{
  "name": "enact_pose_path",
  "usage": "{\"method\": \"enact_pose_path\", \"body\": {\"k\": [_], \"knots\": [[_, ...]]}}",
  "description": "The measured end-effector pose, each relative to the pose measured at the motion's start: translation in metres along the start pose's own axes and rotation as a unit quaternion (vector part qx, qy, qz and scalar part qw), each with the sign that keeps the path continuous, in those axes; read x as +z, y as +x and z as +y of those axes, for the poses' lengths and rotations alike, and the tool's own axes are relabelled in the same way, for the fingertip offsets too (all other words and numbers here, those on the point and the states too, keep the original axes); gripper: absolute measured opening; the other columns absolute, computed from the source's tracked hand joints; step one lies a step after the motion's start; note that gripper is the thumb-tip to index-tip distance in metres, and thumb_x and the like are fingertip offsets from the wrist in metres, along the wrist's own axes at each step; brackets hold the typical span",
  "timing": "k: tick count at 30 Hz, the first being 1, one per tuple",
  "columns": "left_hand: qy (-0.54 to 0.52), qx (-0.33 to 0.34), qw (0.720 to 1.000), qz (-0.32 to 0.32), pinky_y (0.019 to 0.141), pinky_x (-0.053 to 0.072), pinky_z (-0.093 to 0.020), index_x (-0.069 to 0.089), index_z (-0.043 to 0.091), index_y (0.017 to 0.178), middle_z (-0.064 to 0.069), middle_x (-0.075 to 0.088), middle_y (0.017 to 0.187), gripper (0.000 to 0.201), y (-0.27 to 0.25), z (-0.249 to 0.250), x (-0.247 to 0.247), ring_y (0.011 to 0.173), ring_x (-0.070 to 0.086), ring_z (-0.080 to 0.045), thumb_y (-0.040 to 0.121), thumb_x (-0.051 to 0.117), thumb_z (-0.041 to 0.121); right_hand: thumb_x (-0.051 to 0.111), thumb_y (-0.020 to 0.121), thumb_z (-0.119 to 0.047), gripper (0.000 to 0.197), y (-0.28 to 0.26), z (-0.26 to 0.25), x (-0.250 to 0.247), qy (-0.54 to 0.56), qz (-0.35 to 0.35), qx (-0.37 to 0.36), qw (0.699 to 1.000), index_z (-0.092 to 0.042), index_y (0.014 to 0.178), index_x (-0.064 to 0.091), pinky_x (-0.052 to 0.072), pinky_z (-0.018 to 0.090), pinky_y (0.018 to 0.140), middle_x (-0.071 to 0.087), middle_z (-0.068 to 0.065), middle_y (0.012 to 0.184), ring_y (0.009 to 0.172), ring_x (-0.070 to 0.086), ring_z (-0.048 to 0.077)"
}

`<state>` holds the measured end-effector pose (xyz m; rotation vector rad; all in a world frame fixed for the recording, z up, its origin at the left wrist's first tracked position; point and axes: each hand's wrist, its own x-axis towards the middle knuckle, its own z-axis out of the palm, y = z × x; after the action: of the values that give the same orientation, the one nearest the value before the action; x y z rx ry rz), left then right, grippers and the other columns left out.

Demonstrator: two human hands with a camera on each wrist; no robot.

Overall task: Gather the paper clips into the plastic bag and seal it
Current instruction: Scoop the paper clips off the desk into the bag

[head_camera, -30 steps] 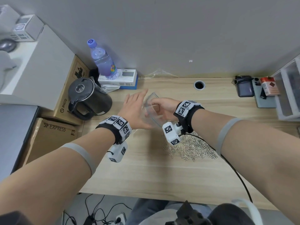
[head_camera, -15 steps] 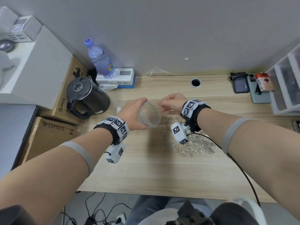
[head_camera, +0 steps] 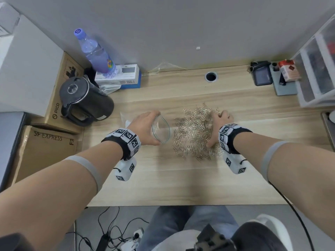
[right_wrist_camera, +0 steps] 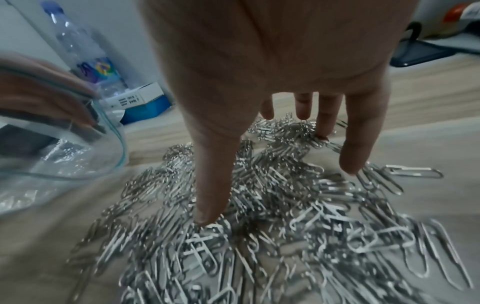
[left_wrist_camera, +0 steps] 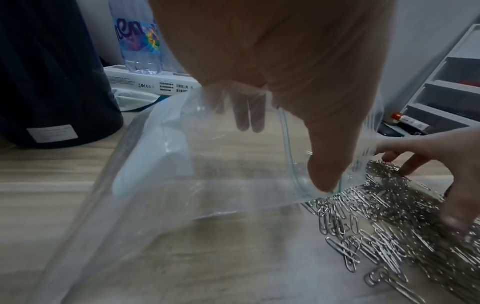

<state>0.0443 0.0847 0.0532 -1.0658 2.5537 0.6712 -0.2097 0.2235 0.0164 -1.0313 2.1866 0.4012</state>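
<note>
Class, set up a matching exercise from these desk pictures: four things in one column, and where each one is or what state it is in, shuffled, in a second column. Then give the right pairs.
Things
1. plastic bag
2. paper clips
3. kettle
4. water bottle

Places or states
A. standing on a white box by the wall
B. heaped loose on the desk under the right hand
C. black, lid shut, at the desk's left edge
D. mouth held open by the left hand

Pairs: 1-D, 2-B, 3-C, 4-A

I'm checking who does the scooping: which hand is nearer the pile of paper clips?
Right. The right hand rests on the paper clips, fingers spread among them. The left hand is beside the pile, holding the plastic bag open.
</note>
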Motion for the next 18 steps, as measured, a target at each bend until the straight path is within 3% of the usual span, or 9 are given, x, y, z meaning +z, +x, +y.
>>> {"method": "enact_pose_path", "body": {"k": [2, 6, 9, 13, 15, 18], "knots": [[0.006, -0.003, 1.000, -0.003, 0.115, 0.035, -0.038, 0.031, 0.016, 0.152, -0.003, 0.044, 0.152, 0.117, -0.001, -0.001, 0.003, 0.139, 0.043, -0.025, 0.056, 0.090, 0.048, 0.097, 0.032, -0.051, 0.137, -0.001, 0.000, 0.008, -0.006, 0.002, -0.021, 1.000, -0.028, 0.145, 0.023, 0.042, 0.064, 0.101, 0.025, 0.017, 0.144, 0.138, 0.025, 0.043], [0.012, -0.002, 1.000, -0.003, 0.115, 0.035, -0.038, 0.031, 0.016, 0.152, -0.004, 0.046, 0.150, 0.118, -0.004, -0.001, 0.010, 0.138, 0.043, -0.025, 0.055, 0.089, 0.051, 0.097, 0.035, -0.047, 0.134, -0.002, -0.005, 0.021, -0.022, 0.029, -0.088, 0.995, -0.028, 0.147, 0.025, 0.043, 0.057, 0.103, 0.029, 0.014, 0.141, 0.133, 0.031, 0.038], [0.011, -0.001, 1.000, -0.002, 0.115, 0.035, -0.036, 0.031, 0.016, 0.152, -0.005, 0.046, 0.150, 0.117, -0.007, 0.001, 0.012, 0.138, 0.043, -0.025, 0.056, 0.089, 0.050, 0.096, 0.046, -0.037, 0.111, -0.002, -0.012, 0.024, 0.027, 0.033, -0.112, 0.993, -0.030, 0.140, 0.038, 0.047, 0.054, 0.100, 0.033, 0.011, 0.135, 0.128, 0.035, 0.033], [0.003, -0.002, 1.000, -0.001, 0.114, 0.036, -0.036, 0.031, 0.015, 0.152, -0.005, 0.047, 0.148, 0.115, -0.010, 0.003, 0.012, 0.136, 0.044, -0.026, 0.058, 0.089, 0.049, 0.089, 0.065, -0.028, 0.077, 0.000, -0.017, 0.021, 0.087, 0.047, -0.122, 0.988, -0.028, 0.130, 0.049, 0.045, 0.049, 0.104, 0.037, 0.009, 0.137, 0.127, 0.040, 0.030], [-0.002, -0.005, 1.000, 0.001, 0.113, 0.036, -0.035, 0.031, 0.015, 0.152, -0.005, 0.047, 0.148, 0.115, -0.010, 0.004, 0.012, 0.136, 0.044, -0.025, 0.058, 0.089, 0.048, 0.089, 0.062, -0.039, 0.087, 0.002, -0.017, 0.019, 0.076, 0.060, -0.116, 0.989, -0.026, 0.135, 0.044, 0.046, 0.048, 0.103, 0.035, 0.010, 0.137, 0.128, 0.038, 0.032], [-0.008, -0.008, 1.000, 0.006, 0.113, 0.036, -0.034, 0.031, 0.015, 0.152, -0.005, 0.047, 0.148, 0.116, -0.010, 0.004, 0.013, 0.136, 0.045, -0.025, 0.057, 0.089, 0.049, 0.091, 0.042, -0.058, 0.119, 0.001, -0.018, 0.018, 0.039, 0.058, -0.081, 0.994, -0.029, 0.141, 0.032, 0.047, 0.054, 0.099, 0.027, 0.012, 0.143, 0.135, 0.028, 0.038]]}}
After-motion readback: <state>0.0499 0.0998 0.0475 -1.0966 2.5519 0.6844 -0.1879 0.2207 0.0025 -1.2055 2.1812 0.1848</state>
